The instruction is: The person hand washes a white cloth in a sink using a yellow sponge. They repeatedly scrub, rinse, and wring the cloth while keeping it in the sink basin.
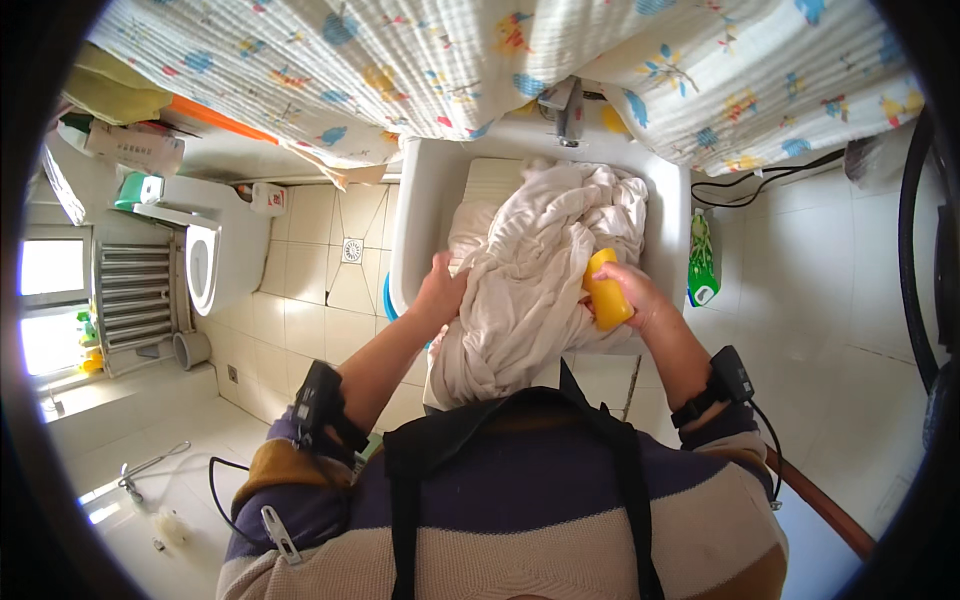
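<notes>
A large bunched white cloth point(535, 280) lies in the white sink point(425, 165) and hangs over its front edge toward me. My right hand point(640, 297) is closed around a yellow bar of soap point(605, 290), which rests against the right side of the cloth. At the cloth's left edge, my left hand point(440, 290) grips the fabric, its fingertips partly hidden by the folds. Under the cloth, a ribbed washboard surface point(490, 175) shows at the back left of the sink.
A metal faucet point(568, 112) stands behind the sink, below a patterned curtain point(350, 70). To the right is a green detergent bag point(703, 260). On the left are a white toilet point(215, 235), a floor drain point(352, 250) and a metal radiator point(147, 295).
</notes>
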Demonstrator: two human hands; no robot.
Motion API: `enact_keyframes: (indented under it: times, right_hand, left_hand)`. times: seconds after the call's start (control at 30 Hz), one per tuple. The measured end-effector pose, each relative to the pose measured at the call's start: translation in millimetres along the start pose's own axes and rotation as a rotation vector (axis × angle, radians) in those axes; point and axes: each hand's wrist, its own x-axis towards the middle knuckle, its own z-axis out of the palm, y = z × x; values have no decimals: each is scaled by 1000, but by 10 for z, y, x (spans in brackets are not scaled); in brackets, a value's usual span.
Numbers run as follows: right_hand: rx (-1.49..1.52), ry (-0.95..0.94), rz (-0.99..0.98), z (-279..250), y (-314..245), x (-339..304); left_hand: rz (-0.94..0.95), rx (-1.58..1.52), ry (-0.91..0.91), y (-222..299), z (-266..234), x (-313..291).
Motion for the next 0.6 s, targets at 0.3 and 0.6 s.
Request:
enact_keyframes:
  times: [0.3,0.6]
  right_hand:
    - [-1289,125,-1362,1443,-273,69]
    - [-1722,509,-1485,616,-778,1936]
  left_hand:
    - [329,233,-153,-267,8,-408]
    - [319,194,-255,-509,-101,-138]
